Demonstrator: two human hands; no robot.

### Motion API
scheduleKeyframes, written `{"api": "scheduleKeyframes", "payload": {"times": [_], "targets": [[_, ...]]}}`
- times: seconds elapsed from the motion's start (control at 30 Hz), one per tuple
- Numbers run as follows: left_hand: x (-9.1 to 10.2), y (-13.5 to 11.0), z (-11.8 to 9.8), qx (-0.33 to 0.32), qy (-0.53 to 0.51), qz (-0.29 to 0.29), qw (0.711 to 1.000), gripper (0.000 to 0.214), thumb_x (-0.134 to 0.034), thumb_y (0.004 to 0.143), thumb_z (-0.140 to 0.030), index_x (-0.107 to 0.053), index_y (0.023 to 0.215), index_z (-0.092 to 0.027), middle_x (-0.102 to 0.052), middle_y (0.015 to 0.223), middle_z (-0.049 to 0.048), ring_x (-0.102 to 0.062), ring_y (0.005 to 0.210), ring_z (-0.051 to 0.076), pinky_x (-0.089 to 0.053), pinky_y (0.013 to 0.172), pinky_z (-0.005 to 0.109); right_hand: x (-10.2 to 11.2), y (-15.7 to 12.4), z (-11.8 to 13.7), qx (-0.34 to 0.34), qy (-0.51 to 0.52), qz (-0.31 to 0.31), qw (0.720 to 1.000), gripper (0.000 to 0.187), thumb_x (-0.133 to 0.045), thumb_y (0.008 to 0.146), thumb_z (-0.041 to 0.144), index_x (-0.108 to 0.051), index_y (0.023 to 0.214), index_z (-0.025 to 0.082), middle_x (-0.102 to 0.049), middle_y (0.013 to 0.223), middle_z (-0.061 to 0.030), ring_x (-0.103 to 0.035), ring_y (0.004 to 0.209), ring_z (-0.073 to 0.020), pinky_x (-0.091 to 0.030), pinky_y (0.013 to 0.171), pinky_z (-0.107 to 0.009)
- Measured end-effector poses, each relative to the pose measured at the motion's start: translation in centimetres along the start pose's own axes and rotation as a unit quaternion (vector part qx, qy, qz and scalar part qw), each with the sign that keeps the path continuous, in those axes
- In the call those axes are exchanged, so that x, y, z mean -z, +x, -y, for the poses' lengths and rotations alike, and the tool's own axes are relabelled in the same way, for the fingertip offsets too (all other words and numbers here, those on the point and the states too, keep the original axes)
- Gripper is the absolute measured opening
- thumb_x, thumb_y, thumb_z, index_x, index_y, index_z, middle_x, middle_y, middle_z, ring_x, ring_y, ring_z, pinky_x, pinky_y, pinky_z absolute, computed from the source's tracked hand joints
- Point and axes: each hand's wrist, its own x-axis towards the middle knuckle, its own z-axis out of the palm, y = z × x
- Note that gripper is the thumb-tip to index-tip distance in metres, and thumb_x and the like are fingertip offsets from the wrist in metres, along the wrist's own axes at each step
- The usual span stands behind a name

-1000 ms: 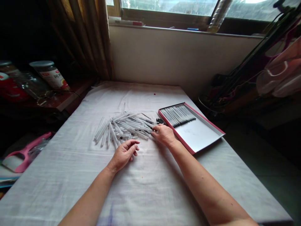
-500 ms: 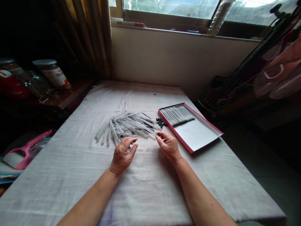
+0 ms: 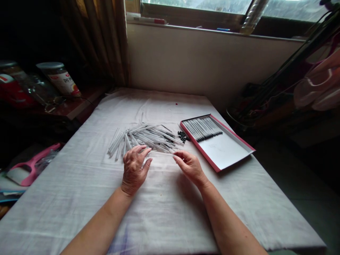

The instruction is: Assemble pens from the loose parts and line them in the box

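My right hand (image 3: pixel 190 166) pinches one end of a thin, translucent pen barrel (image 3: pixel 162 153), which points left towards my other hand. Thumb and fingers apart, my left hand (image 3: pixel 135 168) is open at the near edge of a loose pile of clear pen barrels (image 3: pixel 143 136); whether its fingertips touch anything is unclear. Dark, thin refills (image 3: pixel 167 136) lie among the barrels. Several small black pen caps (image 3: pixel 182 136) sit between the pile and a shallow red-edged box (image 3: pixel 217 152). Inside the box, a row of pens with black ends (image 3: pixel 203 128) fills the far part.
A pale cloth covers the table (image 3: pixel 159 219). Jars (image 3: pixel 60 79) and glasses stand on a dark side table (image 3: pixel 79 108) at left, with pink-handled scissors (image 3: pixel 32 164) below. The wall and window sill (image 3: pixel 212 32) bound the far side.
My right hand has drawn the pen barrel slightly left and nearer, away from the pile. My left hand has shifted a little forward and left. The view has tilted slightly.
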Motion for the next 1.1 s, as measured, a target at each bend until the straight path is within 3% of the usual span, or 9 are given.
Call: {"api": "scheduleKeyframes", "payload": {"times": [0.1, 0.17, 0.23, 0.3, 0.37, 0.47, 0.6, 0.93, 1.1], "targets": [[-0.2, -0.2, -0.2, -0.03, 0.005, 0.073, 0.997, 0.024, -0.055, 0.091, -0.029, -0.067, 0.111, -0.025, -0.071, 0.105, 0.0073, -0.061, 0.105, 0.026, -0.031, 0.105, 0.047, -0.2, 0.3, 0.9, 0.011, 0.015, 0.057, 0.998, 0.022, -0.061, 0.084, 0.037, -0.07, 0.091, 0.018, -0.071, 0.08, -0.0058, -0.064, 0.069, -0.016, -0.052, 0.061, -0.026], [-0.4, -0.4, -0.2, -0.022, -0.014, 0.115, 0.993, 0.024, -0.051, 0.093, -0.031, -0.068, 0.108, -0.024, -0.074, 0.096, 0.0072, -0.065, 0.091, 0.024, -0.037, 0.099, 0.044, 0.0, 1.1, 0.8, 0.002, 0.041, 0.074, 0.996, 0.025, -0.058, 0.085, 0.04, -0.07, 0.09, 0.018, -0.071, 0.078, -0.005, -0.063, 0.065, -0.0152, -0.052, 0.06, -0.026], [-0.5, -0.6, 0.0, 0.005, -0.038, 0.142, 0.989, 0.029, -0.047, 0.094, -0.034, -0.067, 0.111, -0.021, -0.074, 0.098, 0.0095, -0.066, 0.088, 0.024, -0.045, 0.089, 0.039, 0.3, 2.3, 0.2, -0.014, 0.035, 0.051, 0.998, 0.03, -0.053, 0.087, 0.042, -0.07, 0.088, 0.018, -0.071, 0.077, -0.0052, -0.063, 0.063, -0.0153, -0.052, 0.061, -0.027], [-0.6, -0.7, 0.2, 0.038, -0.062, 0.156, 0.985, 0.033, -0.044, 0.095, -0.034, -0.064, 0.117, -0.02, -0.074, 0.099, 0.0102, -0.067, 0.088, 0.024, -0.049, 0.081, 0.035, 0.8, 3.6, -0.7, -0.035, -0.056, -0.003, 0.998, 0.029, -0.053, 0.087, 0.039, -0.071, 0.086, 0.017, -0.072, 0.079, -0.0063, -0.064, 0.066, -0.0167, -0.052, 0.065, -0.029], [-0.7, -0.8, 0.3, 0.064, -0.083, 0.159, 0.982, 0.035, -0.042, 0.095, -0.033, -0.06, 0.122, -0.02, -0.074, 0.093, 0.0081, -0.068, 0.085, 0.022, -0.05, 0.078, 0.032, 1.2, 4.6, -1.3, -0.054, -0.205, -0.027, 0.977, 0.023, -0.056, 0.085, 0.034, -0.073, 0.087, 0.019, -0.073, 0.087, -0.0067, -0.065, 0.071, -0.018, -0.05, 0.07, -0.03], [-0.9, -0.8, 0.4, 0.065, -0.092, 0.142, 0.983, 0.032, -0.042, 0.095, -0.03, -0.059, 0.121, -0.02, -0.074, 0.094, 0.0068, -0.069, 0.088, 0.021, -0.051, 0.081, 0.031, 1.3, 5.3, -1.4, -0.083, -0.372, 0.009, 0.924, 0.021, -0.058, 0.084, 0.032, -0.076, 0.091, 0.024, -0.072, 0.096, -0.0051, -0.065, 0.076, -0.0183, -0.047, 0.069, -0.028], [-1.2, -0.8, 0.6, 0.03, -0.081, 0.12, 0.989, 0.026, -0.045, 0.094, -0.027, -0.062, 0.112, -0.021, -0.072, 0.101, 0.0072, -0.068, 0.092, 0.02, -0.052, 0.084, 0.031, 0.8, 5.3, -0.9, -0.111, -0.429, 0.034, 0.896, 0.023, -0.058, 0.085, 0.035, -0.075, 0.097, 0.028, -0.07, 0.101, -0.0031, -0.065, 0.081, -0.0175, -0.043, 0.065, -0.025], [-1.3, -0.8, 0.8, 0.031, -0.087, 0.124, 0.988, 0.025, -0.048, 0.093, -0.027, -0.062, 0.113, -0.021, -0.073, 0.101, 0.0063, -0.069, 0.092, 0.019, -0.054, 0.083, 0.03, 1.2, 5.0, -1.0, -0.097, -0.422, 0.022, 0.901, 0.02, -0.055, 0.088, 0.032, -0.073, 0.089, 0.024, -0.071, 0.099, -0.0043, -0.065, 0.08, -0.0182, -0.043, 0.065, -0.026], [-1.2, -0.6, 0.6, 0.031, -0.088, 0.117, 0.989, 0.025, -0.047, 0.094, -0.028, -0.062, 0.113, -0.02, -0.073, 0.1, 0.0068, -0.069, 0.091, 0.019, -0.054, 0.082, 0.029, 2.5, 3.6, -2.1, -0.056, -0.299, -0.087, 0.949, 0.016, -0.058, 0.084, 0.03, -0.07, 0.085, 0.02, -0.072, 0.091, -0.0059, -0.065, 0.073, -0.0175, -0.048, 0.072, -0.029]]}}
